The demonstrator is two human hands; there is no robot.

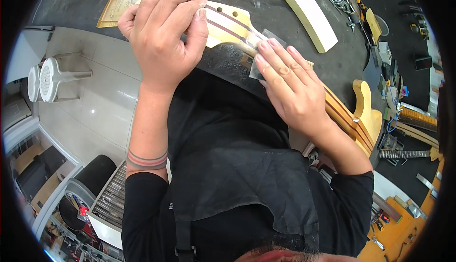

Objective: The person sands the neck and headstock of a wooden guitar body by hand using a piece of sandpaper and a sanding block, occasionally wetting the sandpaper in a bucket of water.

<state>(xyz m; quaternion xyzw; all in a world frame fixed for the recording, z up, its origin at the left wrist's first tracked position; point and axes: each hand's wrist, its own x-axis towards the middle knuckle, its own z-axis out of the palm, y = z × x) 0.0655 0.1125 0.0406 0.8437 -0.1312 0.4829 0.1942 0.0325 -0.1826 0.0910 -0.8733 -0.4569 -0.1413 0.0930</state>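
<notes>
Left hand [166,39]: curled, pinching guitar headstock [229,23]. Right hand [295,84]: fingers extended flat, over grey sheet [255,72] at the neck [343,114]. I'd keep pressure even.

Single head-worn view, left camera of side-by-side fisheye pair. Looks steeply down wearer's own front, upright, unmirrored. Black apron [237,181] fills lower middle, close to lens. Forearms [151,119] reach upward in frame; left hand [164,39] and right hand [292,84] sit above center, near camera. Dark counter [266,5] spans top, seen from above. Coverage very wide: takes in tiled floor [95,110] and farther white stools [50,79] at left. Straight edges bow toward rim; dark surround rounds off corners.
</notes>
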